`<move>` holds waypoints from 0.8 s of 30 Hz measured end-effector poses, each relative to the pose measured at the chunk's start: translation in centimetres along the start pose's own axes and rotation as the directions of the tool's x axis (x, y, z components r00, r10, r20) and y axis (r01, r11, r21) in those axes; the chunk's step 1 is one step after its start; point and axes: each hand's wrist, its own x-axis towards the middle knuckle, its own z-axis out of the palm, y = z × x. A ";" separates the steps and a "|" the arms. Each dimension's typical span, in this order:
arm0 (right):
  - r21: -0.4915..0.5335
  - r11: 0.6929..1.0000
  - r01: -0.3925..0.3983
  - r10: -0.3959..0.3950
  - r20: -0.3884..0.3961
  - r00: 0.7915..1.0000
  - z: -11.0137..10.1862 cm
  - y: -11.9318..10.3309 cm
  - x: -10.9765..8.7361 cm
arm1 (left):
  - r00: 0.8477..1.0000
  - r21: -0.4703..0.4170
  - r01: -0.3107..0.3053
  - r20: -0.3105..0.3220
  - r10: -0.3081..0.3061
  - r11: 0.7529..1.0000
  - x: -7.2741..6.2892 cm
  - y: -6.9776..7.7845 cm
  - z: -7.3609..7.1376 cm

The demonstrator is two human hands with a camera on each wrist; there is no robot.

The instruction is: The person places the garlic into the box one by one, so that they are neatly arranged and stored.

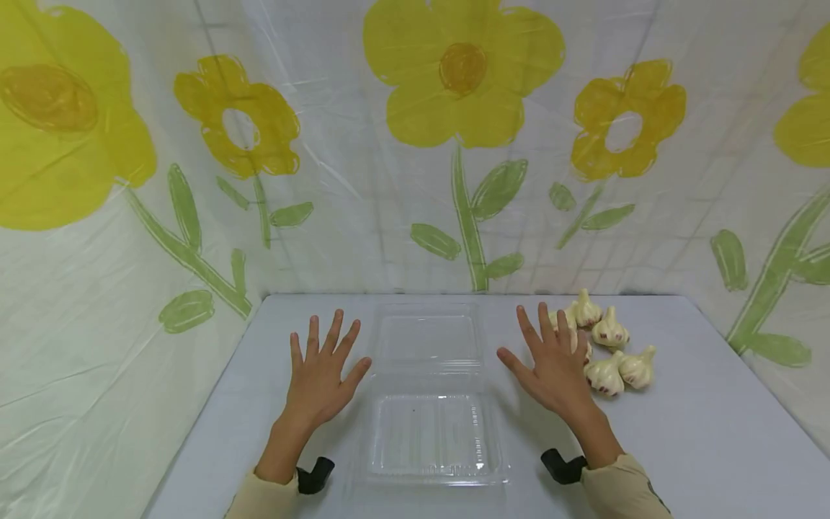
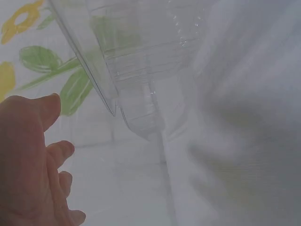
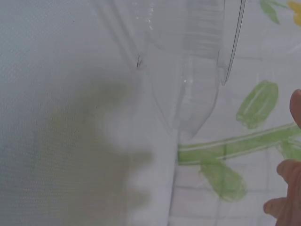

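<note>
A clear plastic clamshell container lies opened out on the table, its lid folded back toward the far edge. To its left my left hand is held palm down with the fingers spread, touching nothing. On the other side my right hand is spread the same way, above the table and holding nothing. Several garlic bulbs are grouped beside and beyond the right hand, which partly hides some of them. In the left wrist view the container's side shows past the thumb; the right wrist view has its clear wall.
The table has a pale cover. Behind and at both sides hangs a white sheet with yellow flowers and green leaves. A black wrist camera mount sits by the left sleeve, another black mount by the right sleeve.
</note>
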 end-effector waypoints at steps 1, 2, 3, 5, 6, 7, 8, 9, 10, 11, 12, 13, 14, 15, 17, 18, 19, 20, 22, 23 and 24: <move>0.006 1.000 0.004 -0.004 0.001 1.000 0.0 0.0 -0.1 | 1.000 -0.004 -0.005 -0.001 0.005 1.000 -0.1 0.0 0.0; 0.015 1.000 0.009 -0.009 0.005 1.000 0.0 -0.1 -0.1 | 1.000 -0.012 -0.012 -0.002 0.012 1.000 -0.1 0.0 0.0; 0.026 0.999 0.020 -0.020 0.007 1.000 0.1 -0.1 -0.1 | 1.000 -0.017 -0.018 0.001 0.018 1.000 -0.2 0.1 0.0; 0.054 0.997 0.047 -0.048 0.016 0.999 0.2 -0.1 -0.2 | 1.000 -0.027 -0.030 0.007 0.030 0.999 -0.4 0.1 0.0; 0.069 0.995 0.066 -0.068 0.021 0.997 0.3 -0.1 -0.2 | 0.999 -0.028 -0.036 0.013 0.037 0.999 -0.5 0.1 0.0; 0.085 0.993 0.086 -0.089 0.027 0.996 0.4 -0.1 -0.3 | 0.999 -0.032 -0.043 0.014 0.043 0.999 -0.6 0.1 0.0; 0.103 0.989 0.106 -0.110 0.035 0.993 0.5 -0.1 -0.3 | 0.999 -0.037 -0.049 0.014 0.049 0.998 -0.7 0.1 0.0; 0.117 0.985 0.125 -0.130 0.040 0.991 0.6 -0.1 -0.3 | 0.998 -0.038 -0.053 0.015 0.053 0.998 -0.9 0.1 0.1; 0.135 0.981 0.142 -0.149 0.047 0.988 0.7 -0.1 -0.4 | 0.998 -0.044 -0.059 0.013 0.060 0.997 -1.0 0.1 0.1; 0.151 0.975 0.161 -0.170 0.050 0.984 0.9 -0.1 -0.4 | 0.998 -0.052 -0.068 0.008 0.069 0.996 -1.1 0.0 0.1; 0.161 0.971 0.176 -0.186 0.053 0.981 1.0 -0.1 -0.5 | 0.997 -0.064 -0.076 0.010 0.077 0.995 -1.2 0.0 0.1; 0.171 0.967 0.190 -0.202 0.055 0.978 1.2 -0.1 -0.5 | 0.996 -0.080 -0.086 0.013 0.087 0.993 -1.3 0.0 0.1; 0.177 0.964 0.201 -0.214 0.059 0.975 1.3 -0.2 -0.6 | 0.995 -0.099 -0.097 0.021 0.099 0.990 -1.4 -0.1 0.2; 0.179 0.961 0.211 -0.225 0.062 0.972 1.4 -0.2 -0.7 | 0.993 -0.119 -0.108 0.034 0.113 0.987 -1.6 -0.2 0.2; 0.180 0.957 0.228 -0.244 0.074 0.967 1.6 -0.3 -0.8 | 0.987 -0.171 -0.131 0.070 0.144 0.977 -1.9 -0.3 0.3; 0.180 0.955 0.234 -0.251 0.078 0.965 1.7 -0.4 -0.9 | 0.983 -0.201 -0.139 0.094 0.160 0.970 -2.0 -0.4 0.3; 0.178 0.955 0.239 -0.257 0.086 0.963 1.8 -0.5 -1.0 | 0.977 -0.230 -0.147 0.116 0.177 0.962 -2.2 -0.5 0.4; 0.179 0.953 0.244 -0.264 0.093 0.960 1.9 -0.6 -1.1 | 0.971 -0.258 -0.156 0.137 0.196 0.953 -2.3 -0.6 0.4; 0.189 0.948 0.256 -0.278 0.103 0.955 2.0 -0.7 -1.2 | 0.957 -0.312 -0.169 0.173 0.231 0.935 -2.6 -0.7 0.5; 0.194 0.946 0.260 -0.284 0.110 0.953 2.1 -0.8 -1.3 | 0.951 -0.333 -0.177 0.185 0.248 0.926 -2.7 -0.8 0.6; 0.197 0.944 0.263 -0.289 0.116 0.950 2.1 -0.9 -1.4 | 0.945 -0.351 -0.183 0.194 0.262 0.918 -2.8 -0.9 0.7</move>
